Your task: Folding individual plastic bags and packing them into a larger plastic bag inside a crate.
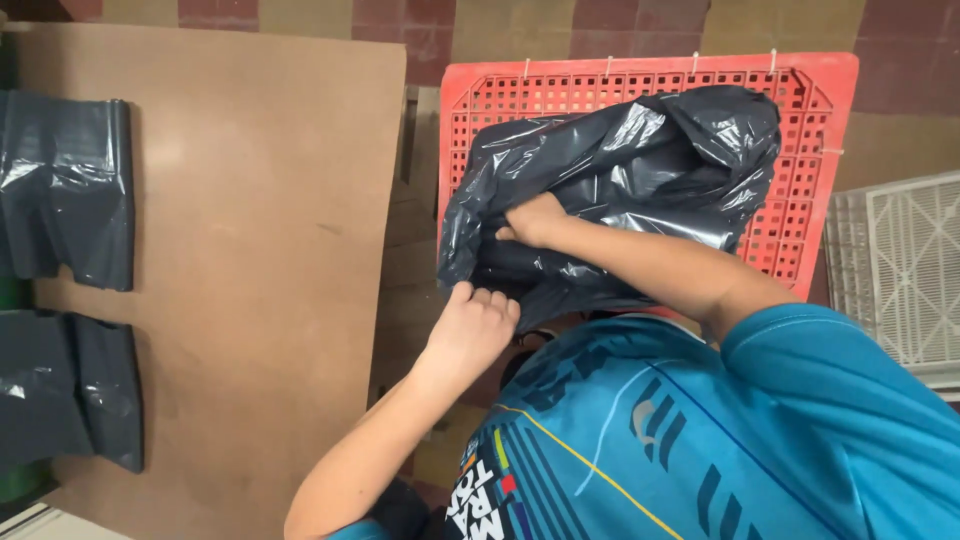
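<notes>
A crumpled dark grey plastic bag [640,170] lies in a red lattice crate [800,190]. My right hand [530,218] is pushed into the bag's opening, its fingers hidden in the plastic. The fingers of my left hand [470,325] are curled around the bag's near edge and grip it. My teal shirt fills the lower right of the view.
A brown board tabletop [250,250] lies to the left of the crate. Two stacks of folded dark grey bags [65,190] [70,390] rest on its left side. A white lattice crate [900,270] stands at the right edge. A tiled floor shows behind.
</notes>
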